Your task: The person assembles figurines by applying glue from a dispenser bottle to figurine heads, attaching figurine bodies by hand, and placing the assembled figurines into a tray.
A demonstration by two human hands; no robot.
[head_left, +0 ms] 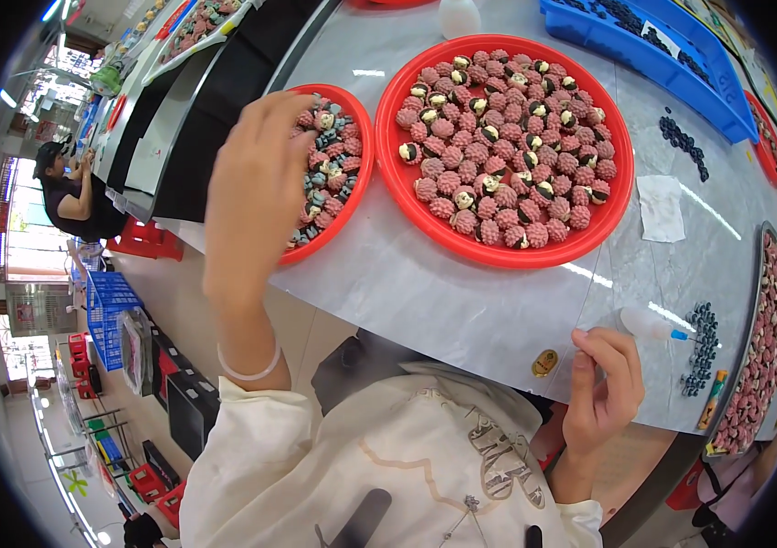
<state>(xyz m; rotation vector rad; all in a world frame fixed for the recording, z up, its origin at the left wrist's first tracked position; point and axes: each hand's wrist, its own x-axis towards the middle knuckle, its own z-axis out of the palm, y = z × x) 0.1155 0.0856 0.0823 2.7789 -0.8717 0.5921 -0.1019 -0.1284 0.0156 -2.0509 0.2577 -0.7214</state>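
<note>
My left hand (256, 183) reaches over the smaller round red tray (365, 137), palm down, slightly blurred. Its fingers and thumb look apart above pink, flower-shaped pieces (322, 192) mixed with grey-blue bits; the fingertips are partly hidden. My right hand (606, 388) is held near the table's front edge, fingers curled, thumb and forefinger close together; anything pinched there is too small to make out. To the right of the left hand stands a larger round red tray (386, 173), full of pink ridged balls (498, 155) with dark and cream parts.
A white squeeze bottle (644, 323) with a blue tip lies beside small dark beads (701, 347). More beads (683, 146), a white tissue (660, 208) and a gold oval sticker (544, 363) lie on the grey table. A blue bin (653, 73) stands behind; a long tray (758, 347) is at right.
</note>
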